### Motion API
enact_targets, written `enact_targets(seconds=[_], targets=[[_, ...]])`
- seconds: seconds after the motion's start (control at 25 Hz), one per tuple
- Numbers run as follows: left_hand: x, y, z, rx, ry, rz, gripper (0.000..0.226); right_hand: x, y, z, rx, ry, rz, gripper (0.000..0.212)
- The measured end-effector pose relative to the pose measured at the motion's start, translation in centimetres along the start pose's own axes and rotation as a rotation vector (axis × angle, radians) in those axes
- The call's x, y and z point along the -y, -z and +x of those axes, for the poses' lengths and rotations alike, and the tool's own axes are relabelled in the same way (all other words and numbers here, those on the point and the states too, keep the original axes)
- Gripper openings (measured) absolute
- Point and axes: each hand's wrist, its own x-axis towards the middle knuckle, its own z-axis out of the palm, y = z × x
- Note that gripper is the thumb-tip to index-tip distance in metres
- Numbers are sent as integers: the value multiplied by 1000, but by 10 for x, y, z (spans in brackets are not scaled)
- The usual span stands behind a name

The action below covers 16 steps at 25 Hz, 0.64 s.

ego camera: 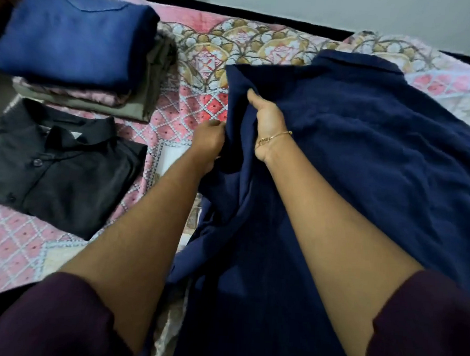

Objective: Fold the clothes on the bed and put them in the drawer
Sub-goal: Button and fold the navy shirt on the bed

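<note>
Navy shirt [365,171] lengthwise, collar pointing away

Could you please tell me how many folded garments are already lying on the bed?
At least 4: a black shirt alone at left, and a stack behind it of blue top, pink piece and olive piece; more may be hidden.

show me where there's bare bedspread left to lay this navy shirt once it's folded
Free: the bedspread strip between the folded stack and the navy shirt, and the near-left patch below the black shirt. Crowded: the left side, and the right under the spread shirt.
</note>
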Motion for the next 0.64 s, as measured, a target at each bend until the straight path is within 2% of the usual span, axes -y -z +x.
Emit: enact_targets(seconds=[0.12, 0.28, 0.4, 0.52, 0.56, 0.64], targets=[[6, 13, 15, -78, 56, -49, 35, -1, -11, 22, 9, -8, 33, 23], [11, 10, 23, -12, -42, 70, 33, -10, -2, 42, -49, -19, 58, 27], [8, 0, 24, -27, -154, 300, 28, -8, 7, 49, -97, -19, 112, 31], [4, -12, 17, -64, -247, 615, 36, -1, 26, 55, -183, 38, 245, 33], [5, -15, 14, -76, -267, 674, 36, 1, 33, 53, -227, 65, 188, 33], [8, -21, 8, -130, -295, 717, 36, 5, 41, 47, -369, 162, -178, 25]])
